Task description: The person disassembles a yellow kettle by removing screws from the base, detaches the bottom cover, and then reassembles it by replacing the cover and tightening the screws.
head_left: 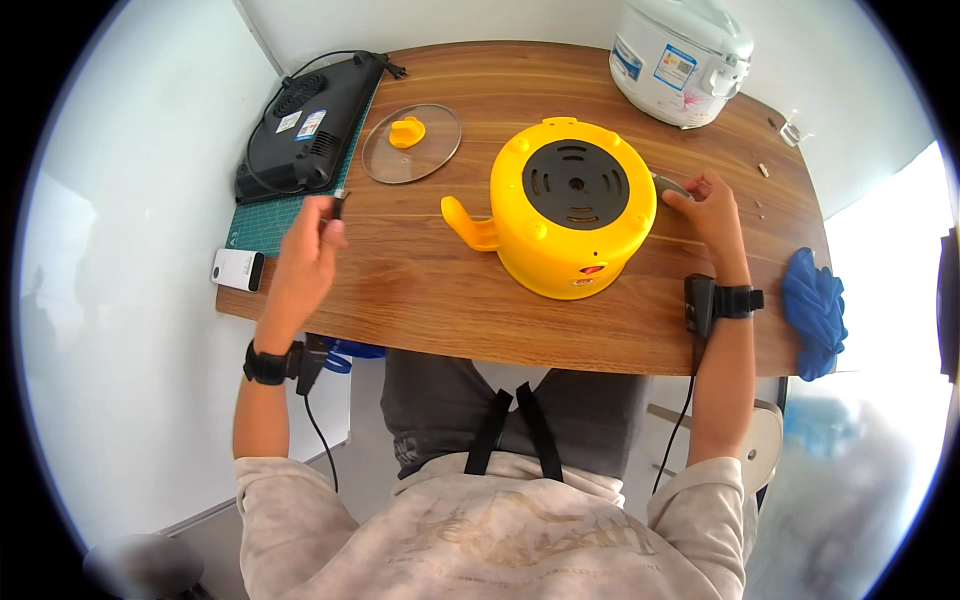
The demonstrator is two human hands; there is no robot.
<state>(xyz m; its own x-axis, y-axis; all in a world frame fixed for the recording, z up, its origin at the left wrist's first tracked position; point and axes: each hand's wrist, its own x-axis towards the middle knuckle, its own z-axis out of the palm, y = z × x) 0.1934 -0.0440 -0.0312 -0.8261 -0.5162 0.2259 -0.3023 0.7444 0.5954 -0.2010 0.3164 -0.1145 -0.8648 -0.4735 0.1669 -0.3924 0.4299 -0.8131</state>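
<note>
A yellow electric pot (507,232) stands upside down on the table, its black slotted base (600,172) facing up and its handle pointing left. In my left hand (312,250), the fingers are closed on a small dark piece (339,205), too small to name, above the table to the left of the pot. Just right of the pot, my right hand (713,212) pinches a slim grey rounded object (671,186); its far end lies close to the pot's side. A glass lid (435,152) with a yellow knob lies behind my left hand.
A black appliance (330,115) lies with its cord on a green cutting mat (262,228) at the left. A white box-shaped device (236,269) sits near the front left edge. A white rice cooker (680,60) stands at the back right, a blue cloth (814,312) at the right edge.
</note>
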